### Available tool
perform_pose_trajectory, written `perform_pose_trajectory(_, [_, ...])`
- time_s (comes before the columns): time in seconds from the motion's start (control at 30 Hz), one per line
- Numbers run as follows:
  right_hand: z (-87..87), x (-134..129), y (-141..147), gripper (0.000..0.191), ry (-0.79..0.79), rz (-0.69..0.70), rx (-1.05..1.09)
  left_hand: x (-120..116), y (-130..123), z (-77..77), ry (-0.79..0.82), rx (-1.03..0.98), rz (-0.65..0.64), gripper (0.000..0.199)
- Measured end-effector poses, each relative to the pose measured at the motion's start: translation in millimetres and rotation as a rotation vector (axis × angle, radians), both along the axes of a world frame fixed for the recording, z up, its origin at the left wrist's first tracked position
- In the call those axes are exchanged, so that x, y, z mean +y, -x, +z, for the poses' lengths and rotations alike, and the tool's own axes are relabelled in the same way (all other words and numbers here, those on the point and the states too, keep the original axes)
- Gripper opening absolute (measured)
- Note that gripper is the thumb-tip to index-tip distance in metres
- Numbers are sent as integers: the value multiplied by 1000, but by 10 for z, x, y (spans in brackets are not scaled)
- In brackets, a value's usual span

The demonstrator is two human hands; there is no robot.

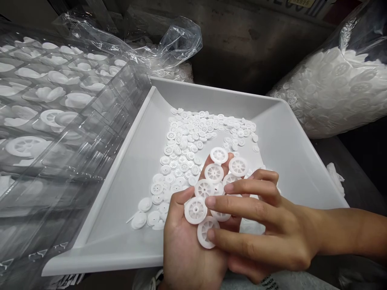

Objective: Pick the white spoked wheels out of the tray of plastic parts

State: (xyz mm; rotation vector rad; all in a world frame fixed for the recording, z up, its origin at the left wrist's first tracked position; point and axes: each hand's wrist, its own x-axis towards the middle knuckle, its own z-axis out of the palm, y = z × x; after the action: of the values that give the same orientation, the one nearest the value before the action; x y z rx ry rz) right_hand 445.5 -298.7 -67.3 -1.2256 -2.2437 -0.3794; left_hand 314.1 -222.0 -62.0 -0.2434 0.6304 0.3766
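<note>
My left hand (190, 245) is palm up over the front of a white tray (99, 241), cupped under several white spoked plastic wheels (214, 173). They lie loosely overlapped across its palm and fingers. Over them reaches my right hand (263, 221) from the right, its fingers spread and the fingertips touching some of the wheels. Whether it pinches one cannot be made out. Beneath and behind both hands, many similar loose wheels (184, 167) cover the tray floor, thickest at the back and left.
At the left stand stacked clear plastic compartment trays (90, 133) with white parts in their pockets. A big clear bag (341, 88) full of white wheels leans at the tray's right rear. Another clear bag (178, 44) with white parts sits behind the tray.
</note>
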Motion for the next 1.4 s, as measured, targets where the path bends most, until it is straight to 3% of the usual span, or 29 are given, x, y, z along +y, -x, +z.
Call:
perform_pose_trajectory(0.17, [53, 8, -16, 17, -39, -3, 45, 1, -4, -7, 11, -37, 49, 64])
perform_pose_trajectory(0.43, [95, -62, -65, 16, -86, -94, 95, -42, -12, -15, -82, -134, 106, 57])
perform_pose_trajectory(0.63, [115, -2, -93, 2, -49, -117, 26, -37, -24, 4, -121, -55, 149, 59])
perform_pose_trajectory(0.83, [56, -2, -77, 7, 29, -168, 39, -58, -32, -27, -173, -34, 201, 57])
perform_pose_trajectory(1.4, [16, 25, -68, 8, -59, -92, 38, -60, -3, -7, -188, -45, 127, 59])
